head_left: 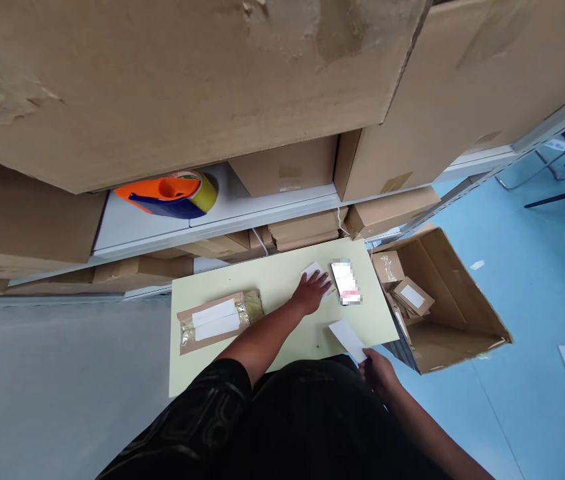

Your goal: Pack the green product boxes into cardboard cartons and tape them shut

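Observation:
My left hand [311,291] lies flat with fingers spread on a white slip [313,271] near the far side of a pale yellow table [282,280]. My right hand [376,371] pinches the near end of a white paper strip [347,339] at the table's front right edge. A blurred white card [345,283] lies just right of my left hand. A brown parcel with white labels and clear tape [217,320] rests on the table's left part.
An open cardboard box [462,313] holding several small parcels stands on the blue floor at the right. A metal shelf [222,220] behind the table carries an orange tape dispenser [175,195] and cardboard boxes. Large cartons overhang above.

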The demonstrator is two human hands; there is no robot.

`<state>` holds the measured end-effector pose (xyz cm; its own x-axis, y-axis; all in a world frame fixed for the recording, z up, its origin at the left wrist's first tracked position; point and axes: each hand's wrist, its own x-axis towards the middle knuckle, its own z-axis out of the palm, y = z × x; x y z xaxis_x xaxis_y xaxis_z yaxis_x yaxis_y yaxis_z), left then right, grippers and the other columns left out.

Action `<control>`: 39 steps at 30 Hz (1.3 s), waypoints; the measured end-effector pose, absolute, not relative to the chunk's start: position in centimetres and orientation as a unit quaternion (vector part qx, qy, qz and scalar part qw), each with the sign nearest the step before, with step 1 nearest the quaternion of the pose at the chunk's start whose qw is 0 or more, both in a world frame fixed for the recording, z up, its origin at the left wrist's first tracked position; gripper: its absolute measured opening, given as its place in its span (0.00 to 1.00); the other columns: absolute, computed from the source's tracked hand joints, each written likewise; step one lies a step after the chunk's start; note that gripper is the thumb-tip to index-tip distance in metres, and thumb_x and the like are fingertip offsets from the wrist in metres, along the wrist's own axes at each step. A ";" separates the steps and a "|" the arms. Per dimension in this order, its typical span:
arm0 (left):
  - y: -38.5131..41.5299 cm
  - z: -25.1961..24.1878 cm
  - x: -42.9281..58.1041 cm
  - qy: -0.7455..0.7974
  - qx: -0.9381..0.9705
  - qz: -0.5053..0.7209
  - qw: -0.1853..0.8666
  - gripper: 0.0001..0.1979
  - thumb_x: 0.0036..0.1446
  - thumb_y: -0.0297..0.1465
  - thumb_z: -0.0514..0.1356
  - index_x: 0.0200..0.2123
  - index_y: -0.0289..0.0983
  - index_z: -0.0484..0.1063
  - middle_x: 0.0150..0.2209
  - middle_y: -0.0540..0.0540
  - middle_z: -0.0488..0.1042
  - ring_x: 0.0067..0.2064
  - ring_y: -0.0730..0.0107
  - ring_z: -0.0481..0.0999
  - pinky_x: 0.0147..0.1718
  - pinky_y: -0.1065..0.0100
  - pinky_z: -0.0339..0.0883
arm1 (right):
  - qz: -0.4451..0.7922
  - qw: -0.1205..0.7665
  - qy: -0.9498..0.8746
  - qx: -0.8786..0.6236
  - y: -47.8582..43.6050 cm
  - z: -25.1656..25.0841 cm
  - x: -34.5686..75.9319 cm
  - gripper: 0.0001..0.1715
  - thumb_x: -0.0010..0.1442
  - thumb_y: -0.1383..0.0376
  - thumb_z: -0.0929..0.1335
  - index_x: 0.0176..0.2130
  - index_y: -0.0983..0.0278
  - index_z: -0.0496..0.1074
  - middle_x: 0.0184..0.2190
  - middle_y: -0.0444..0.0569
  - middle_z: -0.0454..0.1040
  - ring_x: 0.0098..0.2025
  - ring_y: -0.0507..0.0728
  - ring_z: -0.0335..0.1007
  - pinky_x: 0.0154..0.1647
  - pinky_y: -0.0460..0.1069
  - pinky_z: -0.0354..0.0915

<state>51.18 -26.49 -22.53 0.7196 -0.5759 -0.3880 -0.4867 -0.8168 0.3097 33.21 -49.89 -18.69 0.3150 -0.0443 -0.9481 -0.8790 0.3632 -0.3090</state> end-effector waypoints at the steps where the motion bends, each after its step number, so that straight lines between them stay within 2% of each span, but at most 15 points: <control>1: -26.5 -22.1 51.3 -0.284 0.922 -0.240 0.107 0.30 0.66 0.28 0.53 0.70 0.44 0.61 0.75 0.42 0.51 0.75 0.45 0.47 0.68 0.33 0.44 | 0.311 0.665 0.467 -0.493 -50.4 -18.1 32.6 0.19 0.62 0.50 0.68 0.28 0.60 0.63 0.15 0.44 0.68 0.15 0.54 0.63 0.18 0.48 0.60; 3: -26.6 -20.9 51.3 -0.253 0.925 -0.225 0.172 0.26 0.66 0.29 0.54 0.67 0.41 0.66 0.74 0.39 0.54 0.74 0.46 0.52 0.68 0.37 0.47 | 0.295 0.673 0.384 -0.559 -51.2 -16.7 32.6 0.23 0.60 0.45 0.69 0.29 0.60 0.66 0.19 0.46 0.73 0.20 0.56 0.68 0.25 0.49 0.64; 5: -26.4 -19.1 51.0 -0.177 0.917 -0.214 0.286 0.20 0.67 0.32 0.54 0.59 0.37 0.73 0.69 0.36 0.64 0.69 0.49 0.62 0.66 0.44 0.55 | 0.272 0.672 0.294 -0.623 -51.6 -14.8 34.0 0.27 0.59 0.40 0.69 0.29 0.60 0.68 0.21 0.47 0.76 0.24 0.57 0.71 0.31 0.50 0.67; 7: -25.8 -16.7 50.2 -0.071 0.862 -0.250 0.434 0.18 0.68 0.39 0.53 0.50 0.34 0.77 0.57 0.35 0.76 0.58 0.53 0.75 0.58 0.50 0.67 | 0.262 0.665 0.222 -0.664 -51.6 -12.7 36.3 0.29 0.61 0.39 0.68 0.29 0.61 0.69 0.22 0.47 0.77 0.27 0.58 0.72 0.35 0.51 0.67; 9: -24.7 -13.7 48.9 0.018 0.753 -0.305 0.583 0.23 0.67 0.46 0.54 0.43 0.33 0.77 0.44 0.37 0.81 0.44 0.58 0.80 0.46 0.56 0.74 | 0.267 0.669 0.162 -0.675 -51.1 -10.6 38.7 0.29 0.63 0.40 0.67 0.30 0.61 0.70 0.23 0.48 0.78 0.29 0.57 0.73 0.37 0.50 0.66; 11: -23.2 -10.4 47.3 0.063 0.644 -0.319 0.692 0.23 0.62 0.49 0.60 0.38 0.33 0.76 0.36 0.40 0.81 0.36 0.62 0.81 0.37 0.61 0.75 | 0.279 0.678 0.121 -0.669 -50.1 -8.9 40.8 0.28 0.64 0.40 0.67 0.32 0.62 0.72 0.23 0.48 0.78 0.29 0.56 0.72 0.37 0.49 0.65; 14: -20.7 -5.6 45.0 0.093 0.568 -0.267 0.773 0.20 0.53 0.45 0.69 0.34 0.32 0.75 0.30 0.42 0.80 0.32 0.64 0.80 0.32 0.67 0.71 | 0.293 0.679 0.091 -0.667 -47.9 -7.5 42.8 0.29 0.61 0.40 0.69 0.34 0.63 0.73 0.22 0.47 0.77 0.27 0.56 0.71 0.34 0.50 0.65; 19: -15.9 -0.2 41.8 0.105 0.483 -0.187 0.849 0.21 0.54 0.46 0.68 0.31 0.31 0.76 0.27 0.40 0.80 0.28 0.61 0.80 0.26 0.66 0.68 | 0.310 0.691 0.050 -0.651 -42.9 -5.4 44.2 0.24 0.59 0.45 0.73 0.33 0.63 0.75 0.23 0.45 0.75 0.25 0.55 0.70 0.30 0.49 0.66; 24: -10.8 2.6 38.4 0.081 0.452 -0.146 0.876 0.18 0.49 0.41 0.74 0.31 0.32 0.75 0.27 0.42 0.80 0.28 0.61 0.81 0.28 0.66 0.70 | 0.325 0.701 0.014 -0.634 -37.3 -2.0 43.7 0.21 0.59 0.47 0.73 0.31 0.63 0.75 0.24 0.45 0.75 0.25 0.54 0.69 0.27 0.49 0.66; 29: -6.0 4.1 35.4 0.051 0.431 -0.133 0.891 0.20 0.50 0.44 0.73 0.30 0.31 0.76 0.27 0.41 0.80 0.27 0.61 0.81 0.29 0.64 0.70 | 0.345 0.675 -0.017 -0.652 -32.5 0.5 42.1 0.22 0.58 0.46 0.74 0.30 0.62 0.75 0.23 0.46 0.74 0.25 0.55 0.69 0.29 0.49 0.68; 32: -3.8 4.5 34.1 0.039 0.425 -0.134 0.894 0.19 0.50 0.42 0.73 0.30 0.31 0.77 0.27 0.41 0.80 0.28 0.61 0.80 0.30 0.64 0.71 | 0.343 0.661 -0.019 -0.667 -30.3 1.1 41.0 0.23 0.56 0.45 0.74 0.29 0.62 0.75 0.23 0.46 0.74 0.24 0.55 0.69 0.30 0.50 0.69; 39: -0.8 4.6 32.0 0.010 0.427 -0.128 0.895 0.20 0.49 0.43 0.74 0.29 0.31 0.77 0.26 0.41 0.80 0.28 0.62 0.80 0.30 0.64 0.71 | 0.323 0.656 -0.021 -0.682 -27.7 1.7 39.2 0.24 0.56 0.45 0.74 0.29 0.63 0.75 0.23 0.46 0.73 0.26 0.55 0.68 0.28 0.49 0.66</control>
